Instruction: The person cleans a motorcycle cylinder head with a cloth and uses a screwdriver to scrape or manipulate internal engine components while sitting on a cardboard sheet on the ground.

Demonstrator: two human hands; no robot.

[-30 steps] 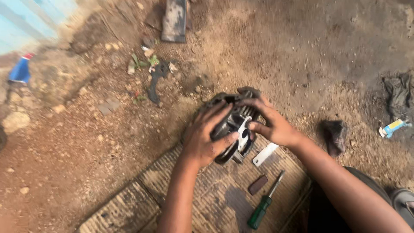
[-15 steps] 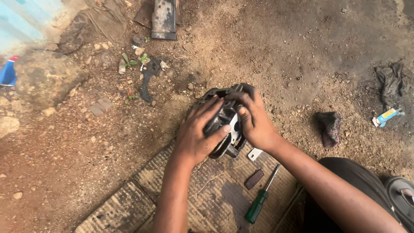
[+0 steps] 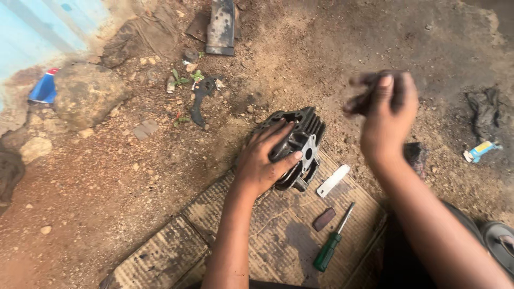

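Note:
A dark finned engine cylinder (image 3: 308, 131) lies on its side at the far edge of a worn sheet of cardboard (image 3: 267, 225) on the dirt. My left hand (image 3: 262, 160) is clasped over its near side, fingers spread across the fins and the flange. My right hand (image 3: 388, 118) is raised above the ground to the right of the cylinder and is motion-blurred. Its fingers pinch a small dark scrap (image 3: 360, 96); what the scrap is cannot be made out.
On the cardboard lie a green-handled screwdriver (image 3: 332, 243), a white flat strip (image 3: 333, 180) and a small brown piece (image 3: 324, 219). Around it are a rock (image 3: 88, 93), a dark bracket (image 3: 199, 99), a metal plate (image 3: 221, 27), a black rag (image 3: 484, 109) and a small tube (image 3: 482, 151).
My right hand has left the cylinder and lifted up to the right with a dark scrap. The left hand stays on the cylinder. The view has shifted slightly.

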